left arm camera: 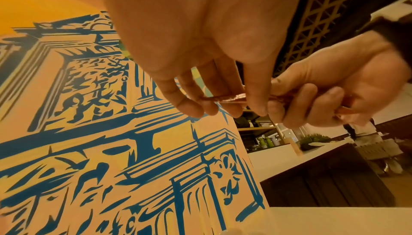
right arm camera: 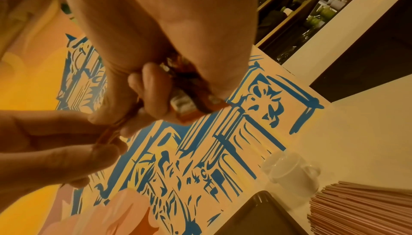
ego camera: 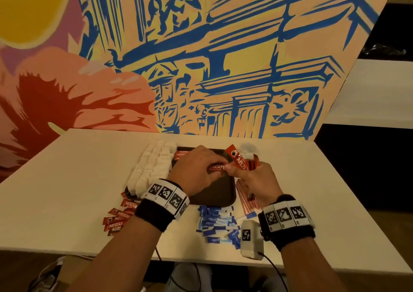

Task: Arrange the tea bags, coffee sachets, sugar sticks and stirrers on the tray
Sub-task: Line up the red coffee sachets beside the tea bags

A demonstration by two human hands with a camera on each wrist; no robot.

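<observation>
- The left hand [ego camera: 196, 169] hovers over the tray [ego camera: 214, 193], its fingers [left arm camera: 189, 104] curled and pinching one red coffee sachet [ego camera: 216, 168] by its edge.
- The right hand [ego camera: 257, 180] is just beside it, fingers [left arm camera: 298, 104] closed round a bunch of red sachets [ego camera: 240, 161] that stick up past the thumb; the two hands touch at the fingertips.
- The dark tray lies on the desk [ego camera: 78, 180]; two more sachets [ego camera: 181, 154] lie flat at its far left corner.
- White tea bags [ego camera: 152, 166] sit in rows along the tray's left edge.
- Loose red sachets [ego camera: 118, 215] lie on the desk near the tray's near left corner, under the left wrist.
- Blue sugar sticks [ego camera: 216, 222] are heaped on the desk just in front of the tray.
- Red-and-white striped stirrers [ego camera: 245, 195] are stacked right of the tray, partly under the right hand.
- A white cup [right arm camera: 289, 173] stands beyond the tray's far right corner.
- A painted mural [ego camera: 201, 57] rises behind the desk.
</observation>
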